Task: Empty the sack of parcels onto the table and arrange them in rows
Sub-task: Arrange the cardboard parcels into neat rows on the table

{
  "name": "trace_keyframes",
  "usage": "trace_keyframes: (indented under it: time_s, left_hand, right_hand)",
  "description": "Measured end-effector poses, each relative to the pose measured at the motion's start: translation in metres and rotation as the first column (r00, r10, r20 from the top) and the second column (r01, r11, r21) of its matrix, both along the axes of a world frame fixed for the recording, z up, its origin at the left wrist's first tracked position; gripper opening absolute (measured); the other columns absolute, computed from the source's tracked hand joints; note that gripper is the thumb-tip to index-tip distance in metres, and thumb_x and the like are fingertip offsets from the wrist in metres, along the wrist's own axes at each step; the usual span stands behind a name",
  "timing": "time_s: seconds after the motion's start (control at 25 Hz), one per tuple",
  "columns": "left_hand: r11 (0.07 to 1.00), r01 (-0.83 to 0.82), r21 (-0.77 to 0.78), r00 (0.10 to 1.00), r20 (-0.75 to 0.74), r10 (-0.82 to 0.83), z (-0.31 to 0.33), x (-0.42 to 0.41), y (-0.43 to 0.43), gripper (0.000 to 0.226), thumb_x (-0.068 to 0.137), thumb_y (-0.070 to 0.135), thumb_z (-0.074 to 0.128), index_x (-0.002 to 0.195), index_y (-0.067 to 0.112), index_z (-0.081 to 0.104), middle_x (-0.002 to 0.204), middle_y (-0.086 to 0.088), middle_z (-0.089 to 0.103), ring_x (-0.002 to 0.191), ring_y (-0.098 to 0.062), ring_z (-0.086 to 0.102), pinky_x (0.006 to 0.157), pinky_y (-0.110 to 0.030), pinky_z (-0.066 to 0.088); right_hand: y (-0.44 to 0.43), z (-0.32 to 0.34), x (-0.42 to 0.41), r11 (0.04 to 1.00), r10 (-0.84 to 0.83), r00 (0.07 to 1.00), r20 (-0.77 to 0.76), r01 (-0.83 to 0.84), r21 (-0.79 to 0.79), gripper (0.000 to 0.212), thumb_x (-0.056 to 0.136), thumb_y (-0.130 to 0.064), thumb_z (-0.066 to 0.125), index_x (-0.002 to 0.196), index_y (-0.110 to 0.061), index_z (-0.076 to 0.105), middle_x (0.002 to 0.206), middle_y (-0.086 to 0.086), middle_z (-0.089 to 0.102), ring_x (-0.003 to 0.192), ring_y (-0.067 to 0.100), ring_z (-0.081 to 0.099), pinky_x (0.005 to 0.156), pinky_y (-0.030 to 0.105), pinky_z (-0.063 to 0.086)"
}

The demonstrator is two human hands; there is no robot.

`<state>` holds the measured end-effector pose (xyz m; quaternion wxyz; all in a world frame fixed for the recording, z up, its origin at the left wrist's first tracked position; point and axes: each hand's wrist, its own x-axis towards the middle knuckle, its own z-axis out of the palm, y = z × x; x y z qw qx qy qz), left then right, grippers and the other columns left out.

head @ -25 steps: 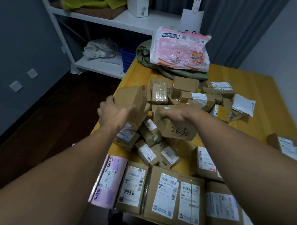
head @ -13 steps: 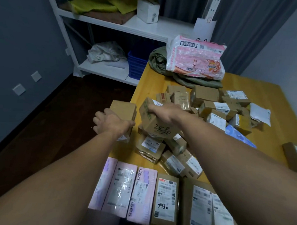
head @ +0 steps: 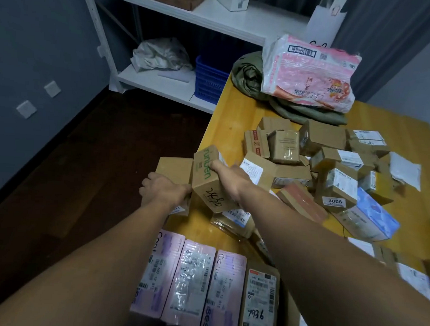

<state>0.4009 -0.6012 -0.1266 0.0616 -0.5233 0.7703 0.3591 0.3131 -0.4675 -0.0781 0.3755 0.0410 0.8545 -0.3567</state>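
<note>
cardboard in hand: left hand (head: 164, 191) grips a plain brown box (head: 175, 169) at the table (head: 225, 119) edge; right hand (head: 229, 174) clasps the green-lettered box (head: 207, 179) just beside it.
row so far: pink parcels (head: 191, 280) lie side by side at the near edge.
pile: loose boxes (head: 314, 167) heaped mid-table; sack (head: 252, 78) lies empty at the far end.
doing it well: set both boxes flat, sides touching, labels up, well in from the edge.

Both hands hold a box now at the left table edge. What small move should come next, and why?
Probably set both down side by side: the left hand grips a plain carton touching the green-lettered carton in the right hand, and bare table lies beneath, behind the pink parcels.
</note>
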Motion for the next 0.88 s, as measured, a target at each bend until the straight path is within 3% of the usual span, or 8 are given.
trace_keyframes:
  time_s: [0.12, 0.24, 0.36, 0.52, 0.72, 0.88]
  left_hand:
    - [0.999, 0.0, 0.033, 1.0, 0.024, -0.001, -0.022, -0.007, 0.001, 0.105, 0.066, 0.06, 0.082, 0.14, 0.004, 0.033, 0.141, -0.016, 0.041, 0.129, -0.035, 0.041, 0.101, -0.046, 0.043]
    - [0.997, -0.003, 0.079, 0.999, 0.042, 0.0, -0.043, -0.015, 0.011, 0.101, 0.066, 0.058, 0.081, 0.138, 0.006, 0.033, 0.139, -0.014, 0.042, 0.127, -0.036, 0.042, 0.102, -0.046, 0.043]
    - [0.996, 0.02, 0.083, 0.996, 0.084, -0.027, -0.058, -0.019, 0.023, 0.101, 0.066, 0.059, 0.082, 0.137, 0.006, 0.032, 0.14, -0.014, 0.04, 0.129, -0.036, 0.04, 0.102, -0.047, 0.042]
    - [0.995, 0.089, 0.034, 0.987, 0.13, -0.093, -0.068, -0.023, 0.034, 0.108, 0.065, 0.061, 0.083, 0.14, 0.006, 0.029, 0.144, -0.014, 0.037, 0.132, -0.034, 0.037, 0.102, -0.047, 0.04]
    - [0.991, 0.119, 0.056, 0.981, 0.151, -0.126, -0.089, -0.023, 0.045, 0.121, 0.061, 0.06, 0.086, 0.147, 0.005, 0.023, 0.147, -0.016, 0.033, 0.135, -0.034, 0.033, 0.105, -0.048, 0.039]
    - [0.989, 0.102, 0.107, 0.982, 0.148, -0.118, -0.103, -0.018, 0.048, 0.104, 0.072, 0.059, 0.078, 0.145, 0.004, 0.028, 0.146, -0.018, 0.033, 0.134, -0.036, 0.034, 0.107, -0.049, 0.04]
  right_hand:
    - [0.001, -0.024, 0.007, 0.998, -0.037, 0.999, -0.026, 0.038, 0.053, 0.108, 0.054, -0.082, 0.044, 0.146, -0.024, 0.042, 0.139, 0.012, 0.047, 0.112, 0.035, 0.058, 0.091, 0.048, 0.054]
    - [0.013, -0.039, 0.002, 0.99, -0.03, 0.995, -0.094, 0.042, 0.137, 0.103, 0.063, -0.08, 0.044, 0.15, -0.024, 0.036, 0.147, 0.011, 0.031, 0.127, 0.04, 0.044, 0.102, 0.051, 0.046]
    - [0.029, -0.042, -0.006, 0.974, -0.015, 0.993, -0.117, 0.041, 0.224, 0.098, 0.068, -0.078, 0.046, 0.147, -0.022, 0.036, 0.145, 0.011, 0.031, 0.131, 0.04, 0.039, 0.104, 0.051, 0.044]
    - [0.04, -0.046, -0.009, 0.911, 0.14, 0.974, -0.177, -0.056, 0.409, 0.101, 0.075, -0.078, 0.048, 0.154, -0.02, 0.024, 0.148, 0.013, 0.028, 0.136, 0.041, 0.029, 0.106, 0.056, 0.037]
    - [0.041, -0.06, 0.0, 0.868, 0.189, 0.948, -0.256, -0.039, 0.496, 0.111, 0.074, -0.08, 0.057, 0.155, -0.016, 0.017, 0.148, 0.015, 0.026, 0.136, 0.039, 0.029, 0.105, 0.055, 0.033]
    - [0.043, -0.075, 0.014, 0.83, 0.248, 0.926, -0.284, -0.052, 0.555, 0.122, 0.069, -0.082, 0.064, 0.153, -0.011, 0.013, 0.147, 0.015, 0.027, 0.135, 0.035, 0.029, 0.102, 0.052, 0.037]
